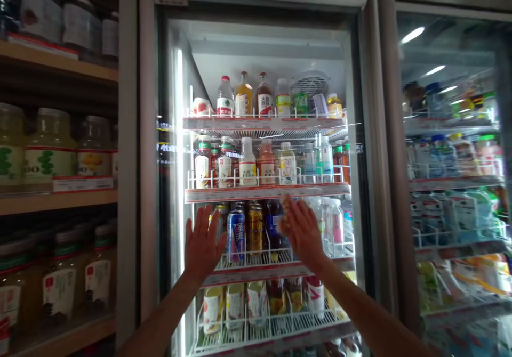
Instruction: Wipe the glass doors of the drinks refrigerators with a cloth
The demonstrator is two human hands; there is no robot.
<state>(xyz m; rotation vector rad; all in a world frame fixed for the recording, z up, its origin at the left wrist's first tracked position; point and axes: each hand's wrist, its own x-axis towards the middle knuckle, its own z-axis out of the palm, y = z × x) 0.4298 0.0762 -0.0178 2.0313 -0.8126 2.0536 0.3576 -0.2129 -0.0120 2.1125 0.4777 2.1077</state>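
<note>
Both hands are raised before the closed glass door of a lit drinks fridge [256, 37]. My left hand [203, 242] has its fingers stretched out at the left of the can shelf, beside a blue can [236, 234]. Over on the right, my right hand [303, 232] is spread and somewhat blurred, in front of a dark blue drink [274, 221]. Neither hand holds anything; whether they touch the glass I cannot tell. A gold can [256, 229] shows between them. Above stand white-capped bottles [247, 165] on a wire shelf.
The metal door frame [380, 133] runs down the right of the fridge. Beyond it is a second glass-door fridge [452, 181] with several shelves of bottles. On the left, wooden shelves [76, 69] hold large jars [50, 144] and bottles [60, 282].
</note>
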